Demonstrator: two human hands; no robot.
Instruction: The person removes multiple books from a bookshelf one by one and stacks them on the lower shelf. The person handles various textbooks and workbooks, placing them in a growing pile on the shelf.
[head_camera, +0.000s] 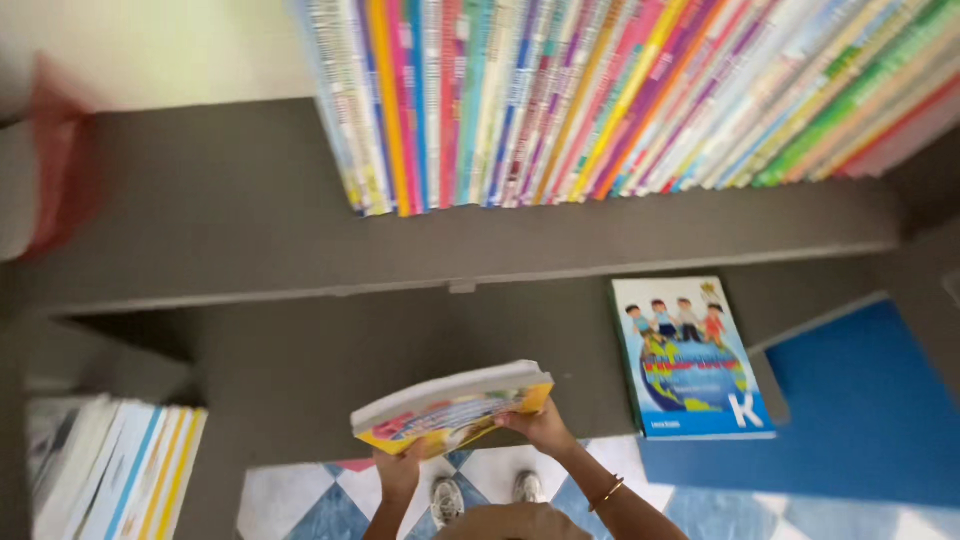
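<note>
Books in a small stack (452, 405) sit low in the middle of the frame, and you hold them flat between your two hands. The top cover is yellow with a colourful picture, and the white page edges face up and toward the left. Your left hand (398, 473) grips the stack from below at its lower left corner, fingers curled under the cover. Your right hand (540, 428) clamps the right end, thumb on top and fingers wrapped around the edge. A thin bangle (606, 492) circles your right wrist. Both hands are closed on the stack, one at each end.

Just right of the stack, a blue picture book (690, 360) with cartoon children and a globe on its cover lies face up on the lower grey shelf (300, 360). Right of that, a plain blue panel (860, 400) fills the lower right of the frame.

Across the top of the frame, a long row of thin bright books (620, 95) stands on the upper grey shelf (200, 220), spines toward you. At the upper left edge, a red blurred shape (60, 150) is too smeared to identify.

In the lower left corner, another bunch of books (110, 470) stands with white, blue and yellow edges showing. Under your arms, your shoes (485, 495) rest on a blue and white checked floor (290, 505).
</note>
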